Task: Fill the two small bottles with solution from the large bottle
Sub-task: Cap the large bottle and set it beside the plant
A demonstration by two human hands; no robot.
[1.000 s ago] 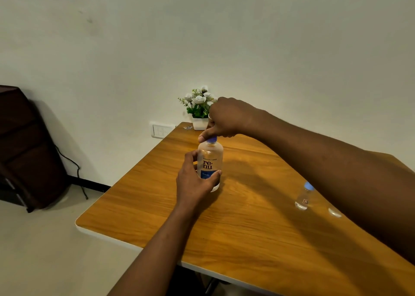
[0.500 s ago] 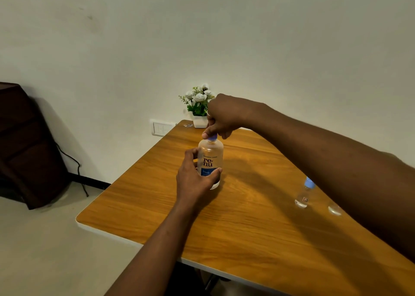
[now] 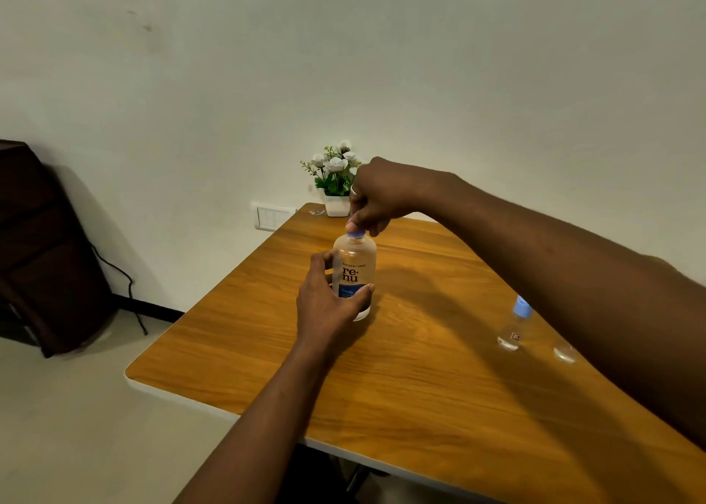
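Both hands are on the large solution bottle (image 3: 354, 270), which stands upright near the middle of the wooden table (image 3: 420, 408). His left hand (image 3: 324, 307) wraps the lower body, thumb on one side and fingers on the other, I'd say to stop the bottle turning or tipping. From above, the right hand (image 3: 376, 198) pinches the blue cap (image 3: 356, 233) between curled fingers and thumb, a grip that looks meant for unscrewing. The cap sits on the neck, so nothing can be poured yet.

Through the translucent wall I can't make out how high the liquid stands. Well off to the right stands a small clear bottle (image 3: 514, 328) with its blue cap on, looking nearly empty. Just beside it, the second small bottle (image 3: 564, 352) shows only its base; the right forearm hides the rest. A potted flower (image 3: 336, 177) sits at the far edge.
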